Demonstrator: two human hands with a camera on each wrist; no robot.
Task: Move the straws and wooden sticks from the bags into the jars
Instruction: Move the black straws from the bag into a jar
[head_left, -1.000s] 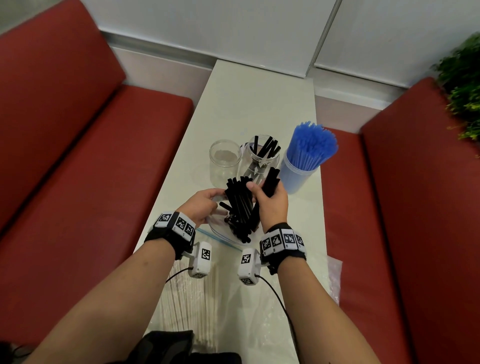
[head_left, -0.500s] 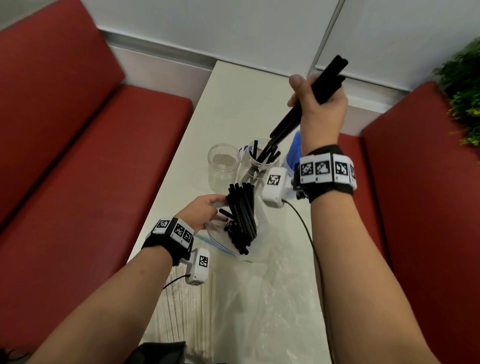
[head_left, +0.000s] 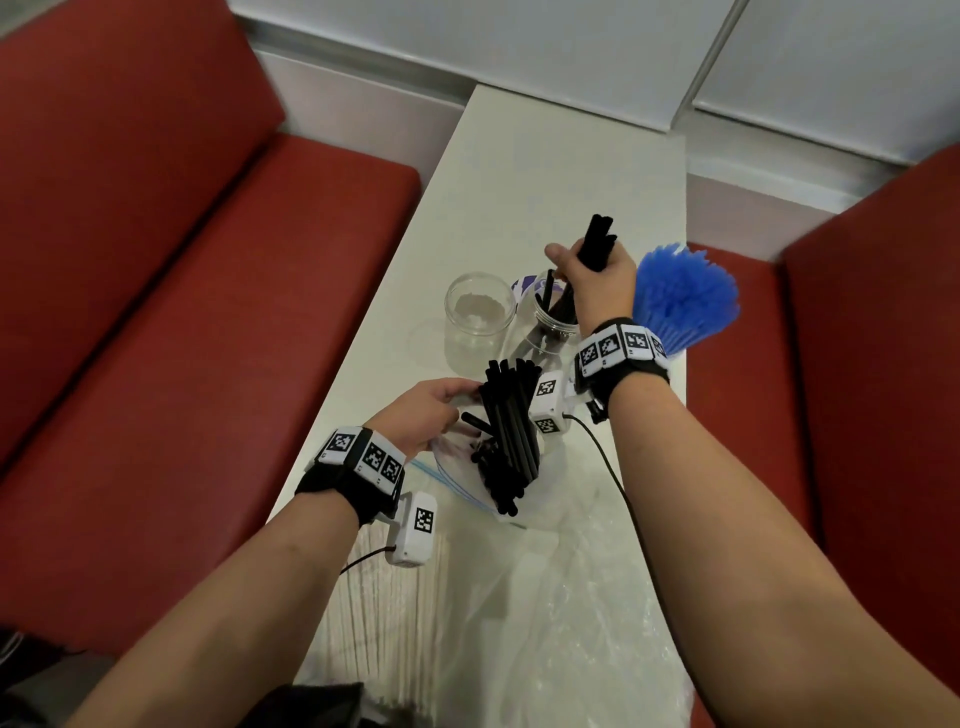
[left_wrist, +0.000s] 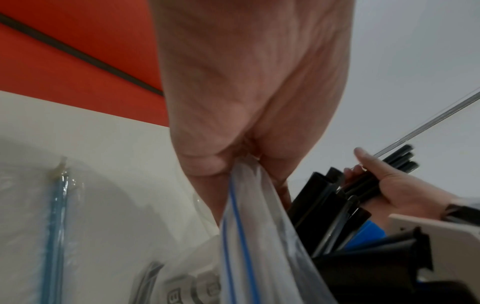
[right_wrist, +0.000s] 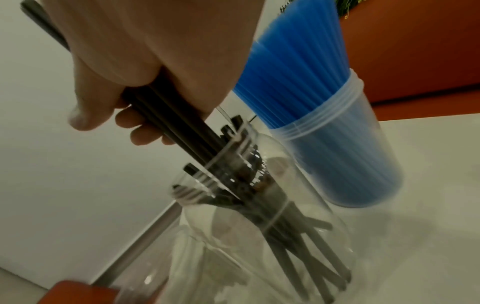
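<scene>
lowering a bundle of black straws (head_left: 597, 249) into the middle jar (head_left: 550, 332), my right hand (head_left: 592, 280) wrapped round them, fingers (right_wrist: 145, 133) curled tight on the shafts. lower ends look already inside the mouth, among the black straws standing there. to do it well, i'd keep the bundle steep, aim for the open side of the neck, and only loosen once the tips are well down, so none catch the rim or tip the jar

left hand (head_left: 426, 415) pinches the rim of the zip bag (left_wrist: 241, 216), holding it up and open near me on the surface (head_left: 545, 171); more black straws (head_left: 506, 431) stand in it, stiff, matte, fanned out

empty jar (head_left: 478, 317) sits to the left, blue straws (head_left: 685, 296) pack the jar on the right. wooden sticks (head_left: 384, 613) lie bagged nearest me, untouched
</scene>
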